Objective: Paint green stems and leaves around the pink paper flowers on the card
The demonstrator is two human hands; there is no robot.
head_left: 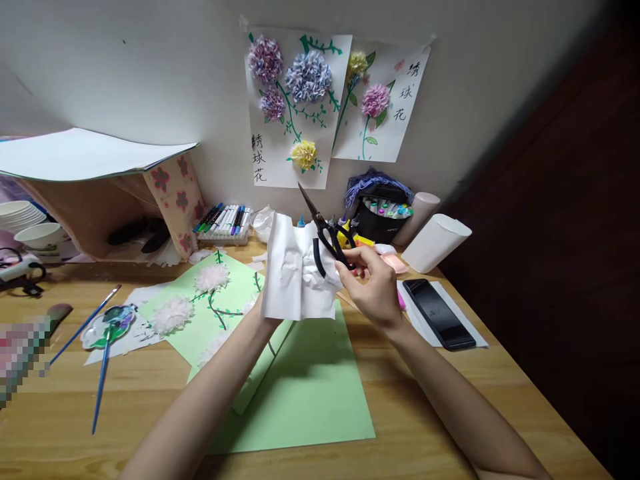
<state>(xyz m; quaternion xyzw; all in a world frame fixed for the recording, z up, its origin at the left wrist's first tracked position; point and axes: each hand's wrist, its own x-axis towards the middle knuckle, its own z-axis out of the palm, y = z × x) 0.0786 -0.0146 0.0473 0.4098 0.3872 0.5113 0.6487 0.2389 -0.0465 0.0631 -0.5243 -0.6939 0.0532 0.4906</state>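
Note:
A crinkled sheet of white tissue paper (287, 283) is held up above the desk by my left hand (270, 323). Only the wrist shows, as the paper covers the fingers. My right hand (373, 283) is closed on black-handled scissors (327, 235) beside the paper's right edge. Their dark blades look closed and point up and to the left. Below lies a plain green sheet (320, 400). To its left, another green sheet (200, 327) bears drawn stems and several pale pink-white paper flowers (173, 315).
A paint palette (109, 327) with brushes (103, 387) lies at left. Markers (225, 221) and a black pen bag (383, 217) stand at the back. On the right are a phone (440, 313) and a white paper roll (436, 243). Flower pictures (295, 127) hang on the wall.

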